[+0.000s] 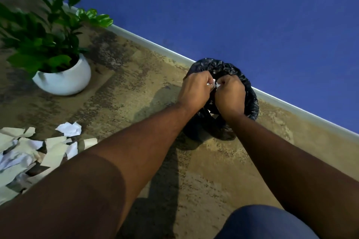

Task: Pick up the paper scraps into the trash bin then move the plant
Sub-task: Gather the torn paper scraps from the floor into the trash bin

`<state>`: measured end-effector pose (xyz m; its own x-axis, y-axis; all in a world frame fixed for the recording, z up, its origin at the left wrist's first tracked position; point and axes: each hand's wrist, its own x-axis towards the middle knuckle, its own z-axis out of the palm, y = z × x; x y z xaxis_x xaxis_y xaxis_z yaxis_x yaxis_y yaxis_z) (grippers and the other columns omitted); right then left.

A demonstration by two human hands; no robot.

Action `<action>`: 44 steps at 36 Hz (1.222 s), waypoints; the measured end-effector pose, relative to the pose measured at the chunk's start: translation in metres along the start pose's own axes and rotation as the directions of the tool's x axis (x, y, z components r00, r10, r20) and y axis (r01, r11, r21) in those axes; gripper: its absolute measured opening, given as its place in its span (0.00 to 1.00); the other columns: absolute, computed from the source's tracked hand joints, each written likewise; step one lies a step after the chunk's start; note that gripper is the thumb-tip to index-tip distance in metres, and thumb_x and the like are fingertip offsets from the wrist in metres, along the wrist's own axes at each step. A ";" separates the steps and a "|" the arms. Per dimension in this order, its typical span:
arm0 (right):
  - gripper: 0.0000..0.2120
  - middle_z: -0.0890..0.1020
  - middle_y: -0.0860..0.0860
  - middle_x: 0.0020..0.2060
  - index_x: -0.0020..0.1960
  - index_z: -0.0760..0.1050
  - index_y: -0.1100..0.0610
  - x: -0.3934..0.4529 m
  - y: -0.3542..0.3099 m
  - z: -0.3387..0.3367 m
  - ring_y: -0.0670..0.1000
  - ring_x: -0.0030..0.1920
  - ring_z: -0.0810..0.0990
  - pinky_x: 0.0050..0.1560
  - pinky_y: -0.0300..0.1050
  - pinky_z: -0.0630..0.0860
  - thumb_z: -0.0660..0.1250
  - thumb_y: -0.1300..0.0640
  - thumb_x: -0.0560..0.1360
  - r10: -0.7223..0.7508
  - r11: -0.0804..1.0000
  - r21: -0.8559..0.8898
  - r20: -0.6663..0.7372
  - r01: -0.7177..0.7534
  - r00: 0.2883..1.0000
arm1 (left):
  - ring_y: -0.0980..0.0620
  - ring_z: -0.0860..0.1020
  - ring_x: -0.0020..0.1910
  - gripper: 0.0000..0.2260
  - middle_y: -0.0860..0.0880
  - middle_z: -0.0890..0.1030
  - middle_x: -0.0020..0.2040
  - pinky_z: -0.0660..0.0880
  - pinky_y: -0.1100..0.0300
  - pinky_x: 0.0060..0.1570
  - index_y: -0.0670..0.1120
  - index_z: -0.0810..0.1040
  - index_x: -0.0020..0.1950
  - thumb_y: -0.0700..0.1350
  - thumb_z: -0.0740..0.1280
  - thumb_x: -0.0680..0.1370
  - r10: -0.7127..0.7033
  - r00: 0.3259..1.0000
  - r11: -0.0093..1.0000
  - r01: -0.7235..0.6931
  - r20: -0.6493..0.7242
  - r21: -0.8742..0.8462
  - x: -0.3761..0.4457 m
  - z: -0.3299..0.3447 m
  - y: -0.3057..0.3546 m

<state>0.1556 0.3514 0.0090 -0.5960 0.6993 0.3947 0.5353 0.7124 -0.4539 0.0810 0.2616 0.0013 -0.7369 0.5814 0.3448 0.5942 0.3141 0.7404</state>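
Against a blue wall, on worn brown floor, we hold both fists, left hand (195, 88) and right hand (230, 95), curled on white paper scraps (213, 84) above the black-lined trash bin (250, 101), best released squarely over its mouth; more torn paper (48, 147) lies well apart near the potted plant (58, 52).

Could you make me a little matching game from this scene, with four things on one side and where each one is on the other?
Things:
1. potted plant
2. trash bin
3. pile of paper scraps
4. small white scrap

Places:
A. pinched between the left hand and right hand
B. on the floor at lower left
C. against the blue wall, under both hands
D. on the floor at upper left, in a white pot

Pairs: 1-D, 2-C, 3-B, 4-A
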 end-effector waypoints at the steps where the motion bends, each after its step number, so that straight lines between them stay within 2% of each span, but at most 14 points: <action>1: 0.12 0.80 0.55 0.52 0.51 0.80 0.61 0.001 0.002 -0.002 0.51 0.46 0.78 0.43 0.42 0.73 0.59 0.69 0.75 0.018 1.000 -0.001 -0.020 -0.018 1.000 | 0.60 0.75 0.36 0.01 0.53 0.84 0.42 0.63 0.75 0.31 0.50 0.81 0.46 0.44 0.73 0.76 0.013 1.000 1.000 -0.013 -0.025 0.002 0.000 -0.001 0.002; 4: 0.13 0.80 0.56 0.54 0.54 0.81 0.61 0.005 0.007 -0.009 0.51 0.50 0.78 0.46 0.38 0.69 0.60 0.67 0.76 0.071 0.997 0.023 -0.074 -0.070 0.995 | 0.56 0.76 0.44 0.04 0.55 0.80 0.42 0.74 0.62 0.38 0.51 0.77 0.44 0.44 0.70 0.77 0.014 0.990 1.000 -0.013 -0.141 0.006 0.002 -0.004 0.007; 7: 0.13 0.81 0.56 0.53 0.53 0.81 0.61 0.008 0.008 -0.013 0.54 0.50 0.79 0.46 0.39 0.70 0.59 0.66 0.76 0.118 0.992 0.043 -0.079 -0.115 0.990 | 0.55 0.75 0.47 0.05 0.56 0.78 0.43 0.72 0.60 0.42 0.52 0.73 0.44 0.43 0.66 0.76 -0.002 0.971 1.000 -0.002 -0.238 -0.017 0.003 -0.010 0.012; 9: 0.13 0.81 0.56 0.52 0.52 0.81 0.61 0.007 0.008 -0.013 0.54 0.48 0.79 0.45 0.40 0.71 0.59 0.66 0.75 0.120 0.993 0.029 -0.054 -0.118 0.991 | 0.55 0.75 0.47 0.05 0.57 0.78 0.44 0.71 0.61 0.43 0.52 0.72 0.45 0.43 0.66 0.76 0.008 0.972 1.000 -0.013 -0.233 -0.018 0.004 -0.012 0.012; 13: 0.14 0.82 0.56 0.51 0.52 0.81 0.61 0.002 0.010 -0.010 0.54 0.45 0.80 0.47 0.48 0.79 0.59 0.66 0.75 0.070 0.997 -0.026 0.023 -0.069 0.997 | 0.57 0.74 0.49 0.01 0.54 0.81 0.49 0.73 0.62 0.46 0.49 0.77 0.49 0.44 0.66 0.79 0.056 0.995 0.998 -0.057 -0.087 -0.002 0.002 -0.006 0.005; 17: 0.10 0.81 0.56 0.53 0.53 0.81 0.61 -0.001 0.014 -0.007 0.53 0.43 0.79 0.44 0.48 0.79 0.62 0.63 0.76 0.020 0.995 -0.099 0.079 -0.013 0.997 | 0.56 0.75 0.49 0.06 0.49 0.81 0.54 0.71 0.63 0.46 0.46 0.80 0.56 0.42 0.67 0.79 0.095 0.990 0.995 -0.095 0.101 0.002 -0.004 0.007 0.001; 19: 0.09 0.81 0.55 0.52 0.53 0.80 0.60 -0.003 0.016 -0.007 0.52 0.42 0.78 0.42 0.46 0.76 0.66 0.60 0.75 0.021 0.992 -0.127 0.107 -0.007 0.994 | 0.53 0.77 0.50 0.08 0.47 0.80 0.55 0.74 0.59 0.47 0.44 0.80 0.57 0.41 0.66 0.80 0.105 0.979 0.994 -0.108 0.177 0.007 -0.006 0.012 0.001; 21: 0.11 0.81 0.55 0.51 0.55 0.80 0.59 -0.004 0.018 -0.008 0.54 0.43 0.79 0.42 0.47 0.77 0.66 0.59 0.74 0.030 0.990 -0.144 0.154 -0.008 0.988 | 0.49 0.78 0.50 0.08 0.46 0.79 0.54 0.78 0.51 0.51 0.42 0.80 0.57 0.41 0.66 0.80 0.106 0.963 0.994 -0.112 0.246 0.010 -0.007 0.015 0.000; 24: 0.16 0.82 0.55 0.53 0.57 0.80 0.57 -0.006 0.021 -0.009 0.55 0.46 0.81 0.44 0.49 0.80 0.61 0.64 0.73 0.035 0.986 -0.165 0.192 -0.003 0.981 | 0.48 0.78 0.52 0.09 0.46 0.78 0.55 0.79 0.48 0.53 0.43 0.79 0.59 0.41 0.66 0.79 0.111 0.951 0.990 -0.131 0.289 0.049 -0.009 0.017 -0.004; 27: 0.17 0.81 0.54 0.56 0.59 0.80 0.57 -0.006 0.021 -0.006 0.56 0.50 0.81 0.45 0.45 0.76 0.61 0.65 0.73 0.032 0.990 -0.141 0.151 -0.011 0.988 | 0.45 0.77 0.60 0.11 0.44 0.77 0.62 0.77 0.48 0.59 0.43 0.78 0.61 0.41 0.67 0.79 0.110 0.956 0.985 -0.140 0.272 0.096 -0.014 0.018 -0.012; 31: 0.14 0.80 0.55 0.56 0.58 0.80 0.59 -0.005 0.009 0.003 0.55 0.52 0.79 0.48 0.46 0.75 0.60 0.63 0.76 -0.042 0.994 -0.095 0.083 0.050 0.996 | 0.45 0.68 0.72 0.14 0.43 0.74 0.69 0.70 0.46 0.68 0.44 0.77 0.63 0.39 0.67 0.77 0.089 0.967 0.973 -0.136 0.240 0.185 -0.017 0.012 -0.017; 35: 0.13 0.79 0.55 0.52 0.55 0.80 0.60 -0.006 -0.016 0.019 0.54 0.51 0.77 0.47 0.42 0.72 0.59 0.61 0.76 -0.159 0.986 -0.044 0.031 0.160 0.987 | 0.43 0.67 0.72 0.15 0.43 0.74 0.67 0.68 0.45 0.69 0.43 0.75 0.63 0.38 0.64 0.76 0.041 0.984 0.979 -0.074 0.173 0.190 -0.020 -0.005 -0.026; 38: 0.12 0.79 0.55 0.49 0.53 0.80 0.59 -0.008 -0.039 0.032 0.55 0.49 0.77 0.48 0.46 0.75 0.59 0.61 0.75 -0.242 0.970 -0.010 0.024 0.242 0.970 | 0.45 0.66 0.72 0.20 0.44 0.72 0.69 0.66 0.46 0.70 0.44 0.71 0.68 0.38 0.63 0.76 0.018 0.993 0.977 -0.042 0.117 0.209 -0.023 -0.024 -0.039; 44: 0.11 0.79 0.57 0.50 0.53 0.79 0.62 -0.025 -0.082 0.064 0.58 0.50 0.78 0.49 0.50 0.77 0.63 0.62 0.73 -0.362 0.931 0.094 0.114 0.352 0.925 | 0.44 0.71 0.67 0.16 0.45 0.75 0.66 0.70 0.45 0.64 0.44 0.71 0.68 0.44 0.58 0.80 -0.092 0.995 0.943 0.075 0.038 0.324 -0.033 -0.066 -0.082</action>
<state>0.0881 0.2718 -0.0142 -0.8133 0.3825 0.4385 0.2320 0.9042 -0.3587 0.0360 0.1673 -0.0327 -0.7757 0.5779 0.2536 0.6099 0.5830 0.5368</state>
